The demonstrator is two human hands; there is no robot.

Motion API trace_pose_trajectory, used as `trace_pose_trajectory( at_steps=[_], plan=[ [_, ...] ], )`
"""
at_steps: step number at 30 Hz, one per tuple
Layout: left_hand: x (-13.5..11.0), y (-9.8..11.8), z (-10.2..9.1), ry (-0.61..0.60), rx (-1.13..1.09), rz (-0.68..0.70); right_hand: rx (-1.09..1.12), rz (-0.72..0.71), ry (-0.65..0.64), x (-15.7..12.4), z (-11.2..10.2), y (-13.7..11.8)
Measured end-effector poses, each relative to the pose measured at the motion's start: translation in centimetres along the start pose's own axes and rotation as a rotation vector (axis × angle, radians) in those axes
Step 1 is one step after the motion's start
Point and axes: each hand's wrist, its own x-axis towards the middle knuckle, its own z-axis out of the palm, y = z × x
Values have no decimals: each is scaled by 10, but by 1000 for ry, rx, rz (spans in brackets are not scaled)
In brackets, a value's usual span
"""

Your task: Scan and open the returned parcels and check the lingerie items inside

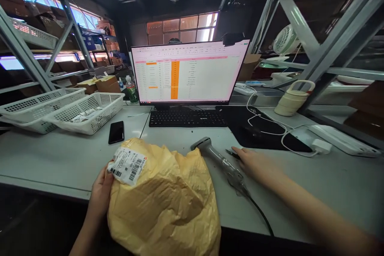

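Observation:
A crumpled yellow mailing bag (168, 200) leans over the desk's front edge. My left hand (102, 186) grips its left side, thumb beside a white barcode label (129, 166). To the right of the bag lies a grey handheld barcode scanner (220, 158), wrapped in clear plastic, its cable running toward the front edge. Just beyond the scanner, my right hand (244, 160) rests low over the desk, fingers closed around a small dark, slim object (233, 153). Most of that object is hidden, so its kind is unclear.
A monitor (192, 76) with a spreadsheet stands behind a black keyboard (187, 118). At left are a phone (116, 132) and white baskets (90, 116). At right are a mouse pad (264, 136), white cables, a power strip (345, 140) and a cream cup (292, 100).

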Motion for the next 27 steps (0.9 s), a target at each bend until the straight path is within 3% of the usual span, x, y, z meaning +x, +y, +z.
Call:
trace_pose_trajectory(
  at_steps=[5,9,11,14,20,27],
  plan=[
    [-5,3,1,8,18,37,76,-11,-11,40,-6,11],
    [-11,5,3,53,26,-3,99,114,325,71,-12,29],
    [-10,5,4,83,51,-32,79,220,410,83,-11,41],
    [-7,4,2,114,104,-54,81,339,395,98,-2,56],
    [-5,2,0,91,145,-22,104,389,408,105,15,60],
    [-6,-7,-7,65,97,35,87,472,383,105,15,62]
  ],
)
